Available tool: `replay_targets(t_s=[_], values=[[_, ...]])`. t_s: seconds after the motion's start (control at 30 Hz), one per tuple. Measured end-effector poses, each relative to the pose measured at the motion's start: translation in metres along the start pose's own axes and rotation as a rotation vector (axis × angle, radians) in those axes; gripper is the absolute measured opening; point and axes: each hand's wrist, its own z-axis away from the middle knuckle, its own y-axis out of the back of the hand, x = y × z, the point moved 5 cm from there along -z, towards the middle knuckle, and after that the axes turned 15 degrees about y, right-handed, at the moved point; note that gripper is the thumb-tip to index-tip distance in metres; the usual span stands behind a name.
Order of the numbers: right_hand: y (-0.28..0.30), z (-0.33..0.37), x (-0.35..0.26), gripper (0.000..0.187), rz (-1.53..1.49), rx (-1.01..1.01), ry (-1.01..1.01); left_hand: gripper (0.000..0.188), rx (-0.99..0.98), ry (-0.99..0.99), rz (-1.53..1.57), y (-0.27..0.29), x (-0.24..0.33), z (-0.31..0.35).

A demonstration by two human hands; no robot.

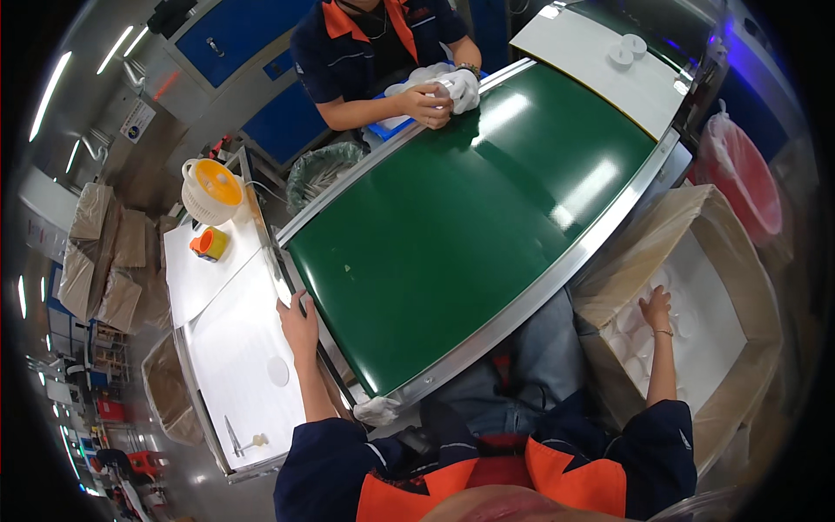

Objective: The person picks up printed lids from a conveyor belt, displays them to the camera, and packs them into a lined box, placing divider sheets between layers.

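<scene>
My left hand [298, 326] rests at the inner edge of the white side table, beside the end rail of the green conveyor belt [435, 235]. Its fingers are apart and nothing shows in them. My right hand [657, 310] reaches down into a lined cardboard box [750, 287] on my right. Its fingers are spread over translucent white round pieces [639, 342], touching some of them. One pale disc [278, 371] lies on the side table's white sheet [235, 335]. Scissors [233, 437] lie near that table's front corner, beside a small pale piece.
Across the belt, a co-worker's hands [439, 100], one gloved, handle white pieces over a blue bin. A yellow-and-white round container [214, 190] and a tape roll [209, 244] stand on the side table. White round pieces [626, 52] sit on the far white panel. A pink bin [739, 174] stands beyond the box.
</scene>
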Motion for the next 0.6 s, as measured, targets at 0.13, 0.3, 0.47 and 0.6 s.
replay_targets(t_s=[0.13, 0.3, 0.47, 0.6], values=[[-0.0026, 0.0016, -0.0024, 0.075, -0.002, 0.006, 0.003, 0.035, 0.002, 0.026, 0.003, 0.0013, 0.0018, 0.0016], [-0.0015, 0.0003, -0.0016, 0.077, 0.008, -0.009, -0.011, 0.039, -0.003, 0.046, 0.009, 0.0014, 0.0028, 0.0025], [-0.0010, 0.0002, -0.0026, 0.080, 0.011, -0.018, -0.008, 0.040, -0.029, 0.046, 0.022, 0.0021, 0.0027, 0.0022], [-0.0016, 0.0033, -0.0050, 0.080, 0.005, 0.004, -0.041, 0.040, -0.015, 0.045, -0.013, 0.0029, 0.0048, 0.0027]])
